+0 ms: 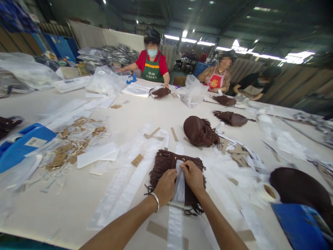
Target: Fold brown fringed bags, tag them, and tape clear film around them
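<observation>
A dark brown fringed bag (161, 162) with metal eyelets lies on the table in front of me. Down its middle runs a whitish translucent strip (179, 190). My left hand (165, 186), with a silver bangle at the wrist, is closed at the strip's left edge. On the other side my right hand (194, 176) pinches the strip's upper end near the eyelets. Part of the bag is hidden beneath both hands. Further white strips (175, 222) lie under and around the bag.
A second brown bag (193, 131) stands beyond mine. Tags with strings (70, 149) and a blue holder (28, 142) lie left. A tape roll (269, 192), a blue box (296, 224) and a brown round item (299, 189) are right. Several co-workers (154, 67) work across the table.
</observation>
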Demonstrator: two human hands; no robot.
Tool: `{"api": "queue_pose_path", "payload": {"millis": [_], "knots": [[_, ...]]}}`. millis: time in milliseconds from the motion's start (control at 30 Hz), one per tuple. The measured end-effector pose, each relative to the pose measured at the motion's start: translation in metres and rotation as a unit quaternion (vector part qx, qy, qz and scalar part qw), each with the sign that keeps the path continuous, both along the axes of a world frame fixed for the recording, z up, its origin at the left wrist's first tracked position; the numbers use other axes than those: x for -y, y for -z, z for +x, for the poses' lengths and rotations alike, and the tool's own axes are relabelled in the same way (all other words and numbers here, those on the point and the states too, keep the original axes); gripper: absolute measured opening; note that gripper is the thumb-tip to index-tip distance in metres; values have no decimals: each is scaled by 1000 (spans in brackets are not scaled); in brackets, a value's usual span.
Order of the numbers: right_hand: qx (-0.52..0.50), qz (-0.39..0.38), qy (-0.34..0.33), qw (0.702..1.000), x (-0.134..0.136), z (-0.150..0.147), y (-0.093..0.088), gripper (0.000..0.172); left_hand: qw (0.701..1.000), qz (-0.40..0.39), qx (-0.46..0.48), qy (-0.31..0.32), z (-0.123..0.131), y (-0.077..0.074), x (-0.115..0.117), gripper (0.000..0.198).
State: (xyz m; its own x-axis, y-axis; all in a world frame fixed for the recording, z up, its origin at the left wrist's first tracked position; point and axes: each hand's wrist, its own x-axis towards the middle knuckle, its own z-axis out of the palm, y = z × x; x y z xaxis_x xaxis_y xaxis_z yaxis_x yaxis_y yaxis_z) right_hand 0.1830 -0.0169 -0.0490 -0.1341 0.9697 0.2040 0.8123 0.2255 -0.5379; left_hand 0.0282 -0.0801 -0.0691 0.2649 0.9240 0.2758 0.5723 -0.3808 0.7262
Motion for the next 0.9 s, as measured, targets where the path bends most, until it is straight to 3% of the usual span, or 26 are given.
{"api": "queue_pose_path", "payload": {"millis": [200,433,567,733,900], "knots": [[44,-2,12,999,0,-2,2,23,990,-78,77,-85,4,2,1,31],[57,-5,18,998,-3,-2,0,18,993,19,-31,-115,18,8,4,56],[54,-3,27,998,-4,-2,1,14,988,58,-98,-101,20,14,3,65],[2,-37,35,999,-7,0,0,5,980,118,-145,-72,19,24,1,52],[9,-61,29,998,-11,0,-3,11,980,77,-179,-39,17,7,3,48]]}}
